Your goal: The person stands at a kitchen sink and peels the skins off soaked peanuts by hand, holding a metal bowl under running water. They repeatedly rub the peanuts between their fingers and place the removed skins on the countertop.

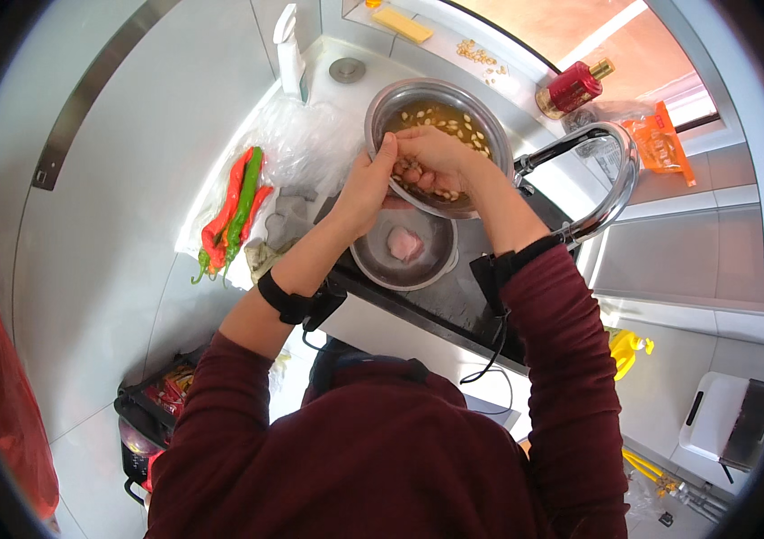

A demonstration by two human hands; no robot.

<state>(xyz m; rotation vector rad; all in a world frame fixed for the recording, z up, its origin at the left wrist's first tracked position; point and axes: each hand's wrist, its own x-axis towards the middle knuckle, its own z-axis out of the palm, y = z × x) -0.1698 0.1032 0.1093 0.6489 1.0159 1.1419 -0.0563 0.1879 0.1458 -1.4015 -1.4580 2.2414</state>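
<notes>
A steel bowl (505, 135) holds yellowish-brown liquid with many pale seeds (453, 124) floating in it. My left hand (370, 178) is at the bowl's near left side, its thumb raised by the rim and its fingers partly hidden. Over the bowl, my right hand (439, 158) is curled, fingertips close to my left thumb; several pinkish-brown lumps show beneath it, and whether it grips them is unclear. Nearer to me, a second metal bowl (372, 259) sits lower in the dark sink with a piece of raw meat (405, 244) in it.
Red and green long peppers (240, 205) and clear plastic film (311, 145) lie at the left, near a white spray bottle (291, 64). A chrome faucet (618, 182) arches at the right. The window sill holds loose seeds (476, 54), a red bottle (571, 87) and an orange packet (662, 145).
</notes>
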